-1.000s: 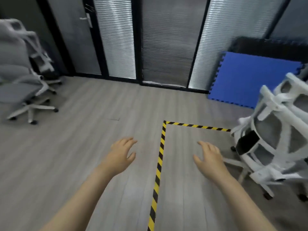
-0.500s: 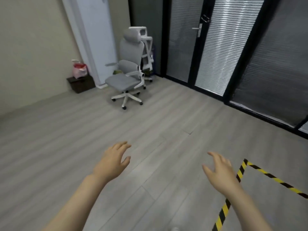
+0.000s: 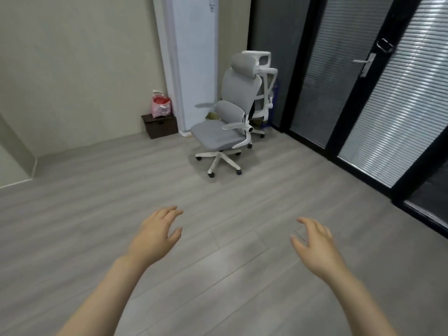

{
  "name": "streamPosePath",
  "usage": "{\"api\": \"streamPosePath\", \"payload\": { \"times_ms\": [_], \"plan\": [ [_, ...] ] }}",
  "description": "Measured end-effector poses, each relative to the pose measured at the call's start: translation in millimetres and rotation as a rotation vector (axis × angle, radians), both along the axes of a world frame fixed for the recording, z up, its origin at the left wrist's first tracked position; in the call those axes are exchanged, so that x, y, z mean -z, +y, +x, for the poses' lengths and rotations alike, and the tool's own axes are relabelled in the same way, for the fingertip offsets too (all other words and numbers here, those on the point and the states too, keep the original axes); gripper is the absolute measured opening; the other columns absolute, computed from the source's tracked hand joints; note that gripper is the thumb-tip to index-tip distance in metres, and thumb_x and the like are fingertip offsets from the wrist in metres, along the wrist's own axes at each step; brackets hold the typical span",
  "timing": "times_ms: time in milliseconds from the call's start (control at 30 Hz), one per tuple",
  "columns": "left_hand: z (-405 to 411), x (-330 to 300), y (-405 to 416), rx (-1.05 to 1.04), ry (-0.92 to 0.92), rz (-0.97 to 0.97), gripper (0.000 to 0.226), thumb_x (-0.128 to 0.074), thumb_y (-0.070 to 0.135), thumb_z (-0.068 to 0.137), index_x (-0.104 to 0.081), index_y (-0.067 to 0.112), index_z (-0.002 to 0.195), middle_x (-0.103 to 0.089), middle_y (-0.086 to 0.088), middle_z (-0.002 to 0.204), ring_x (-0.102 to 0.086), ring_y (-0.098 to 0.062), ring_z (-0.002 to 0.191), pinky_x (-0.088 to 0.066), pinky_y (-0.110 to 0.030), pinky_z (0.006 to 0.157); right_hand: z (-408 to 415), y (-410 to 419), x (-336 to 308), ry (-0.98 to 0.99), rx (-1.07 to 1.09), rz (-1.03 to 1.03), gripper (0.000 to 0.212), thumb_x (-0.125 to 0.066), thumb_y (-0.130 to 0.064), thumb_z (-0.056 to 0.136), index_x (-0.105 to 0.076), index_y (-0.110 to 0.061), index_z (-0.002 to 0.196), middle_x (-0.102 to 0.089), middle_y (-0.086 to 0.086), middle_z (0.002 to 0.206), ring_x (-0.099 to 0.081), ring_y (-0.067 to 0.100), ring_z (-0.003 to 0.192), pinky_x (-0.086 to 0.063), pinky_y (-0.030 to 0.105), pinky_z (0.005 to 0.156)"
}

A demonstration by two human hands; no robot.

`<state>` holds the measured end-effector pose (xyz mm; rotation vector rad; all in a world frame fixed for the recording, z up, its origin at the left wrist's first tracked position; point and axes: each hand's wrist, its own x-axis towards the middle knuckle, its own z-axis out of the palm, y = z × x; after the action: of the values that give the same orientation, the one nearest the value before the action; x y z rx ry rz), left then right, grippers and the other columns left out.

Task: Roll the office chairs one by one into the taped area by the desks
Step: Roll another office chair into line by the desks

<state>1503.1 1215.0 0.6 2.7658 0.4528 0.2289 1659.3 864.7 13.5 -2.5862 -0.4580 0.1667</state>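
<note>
Grey chair (image 3: pixel 224 122) now nearer; tape apparently gone; both hands (image 3: pixel 157 235) (image 3: pixel 315 246) spread, empty.

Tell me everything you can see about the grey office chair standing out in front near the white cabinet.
The grey office chair stands upright on the wood-look floor, apart from both hands. It has a grey, fabric-looking seat, a tall backrest and a headrest on a white frame, two grey-padded armrests, and a white five-star base on dark castors. It faces left and toward the camera. Right behind it, toward the corner, stands a second chair seen from its white back frame; whether they touch is unclear. Nobody sits on it and nothing rests on it.
</note>
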Motion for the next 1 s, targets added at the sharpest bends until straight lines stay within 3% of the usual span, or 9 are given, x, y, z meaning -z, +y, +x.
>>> {"api": "streamPosePath", "payload": {
  "times_ms": [167,400,600,800,1000],
  "plan": [
    [79,2,48,-0.079,0.007,0.017,0.045,-0.058,0.031,0.093,-0.051,0.018,0.136,-0.048,-0.003,0.143,-0.041,-0.022,0.134,-0.031,-0.036,0.109,102,52,3,0.029,-0.055,-0.018,0.054,-0.060,-0.035,0.091,-0.043,-0.019,0.140,-0.044,0.005,0.145,-0.034,0.026,0.135,-0.029,0.041,0.113],
    [218,20,124,-0.101,0.012,0.034,0.053,-0.044,0.047,0.089,-0.056,0.018,0.132,-0.053,-0.005,0.138,-0.047,-0.025,0.129,-0.036,-0.039,0.106,251,128,14,0.024,-0.069,-0.015,0.054,-0.059,-0.035,0.092,-0.041,-0.020,0.141,-0.042,0.002,0.146,-0.033,0.024,0.136,-0.028,0.039,0.114],
    [395,16,209,-0.023,0.010,0.016,0.070,-0.028,0.056,0.079,-0.060,0.016,0.127,-0.056,-0.008,0.135,-0.051,-0.029,0.126,-0.038,-0.040,0.103,398,206,7,0.049,-0.002,-0.027,0.055,-0.058,-0.035,0.093,-0.039,-0.020,0.142,-0.040,0.004,0.147,-0.030,0.025,0.138,-0.027,0.039,0.115],
    [559,-5,252,0.081,-0.016,0.029,0.068,-0.029,0.056,0.079,-0.055,0.020,0.131,-0.049,-0.001,0.141,-0.040,-0.022,0.134,-0.030,-0.038,0.109,519,257,0,0.050,0.056,0.008,0.054,-0.059,-0.033,0.092,-0.041,-0.019,0.141,-0.042,0.005,0.144,-0.032,0.025,0.135,-0.030,0.041,0.112],
    [707,8,275,0.177,-0.018,0.042,0.062,-0.034,0.053,0.081,-0.059,0.019,0.127,-0.054,-0.005,0.136,-0.047,-0.027,0.129,-0.034,-0.041,0.108,644,273,9,0.058,0.101,-0.006,0.055,-0.059,-0.034,0.092,-0.041,-0.020,0.142,-0.043,0.006,0.145,-0.034,0.025,0.135,-0.030,0.039,0.112]
  ]
}}
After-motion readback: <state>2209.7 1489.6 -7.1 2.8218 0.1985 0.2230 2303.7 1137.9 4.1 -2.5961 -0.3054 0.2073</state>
